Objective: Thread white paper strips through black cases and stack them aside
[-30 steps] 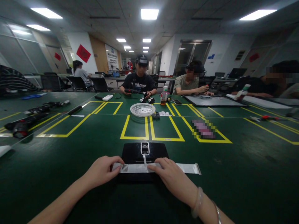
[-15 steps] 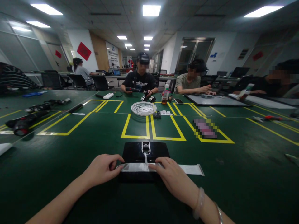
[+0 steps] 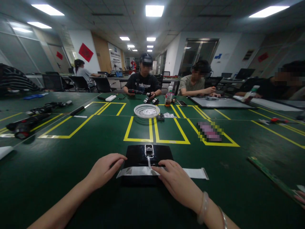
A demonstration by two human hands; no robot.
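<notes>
A flat black panel (image 3: 139, 155) lies on the green table (image 3: 71, 165) in front of me, with a small metal-framed connector (image 3: 148, 150) at its far edge. A long white ribbon strip (image 3: 193, 173) lies across it. My right hand (image 3: 175, 179) presses its fingertips flat on the middle of the strip. My left hand (image 3: 106, 168) rests just left of the panel, fingers stretched out and slightly lifted, apart from the strip's left end.
Yellow tape boxes mark the table beyond the panel. A white fan grille (image 3: 146, 111) sits farther back. Black tools (image 3: 23, 127) lie at the left. A long green circuit board (image 3: 271, 176) held by another person's hand enters at the right. Several people sit across the table.
My left hand let go of the strip's left end and opened. A green board came in from the right edge. My right hand stayed on the strip.
</notes>
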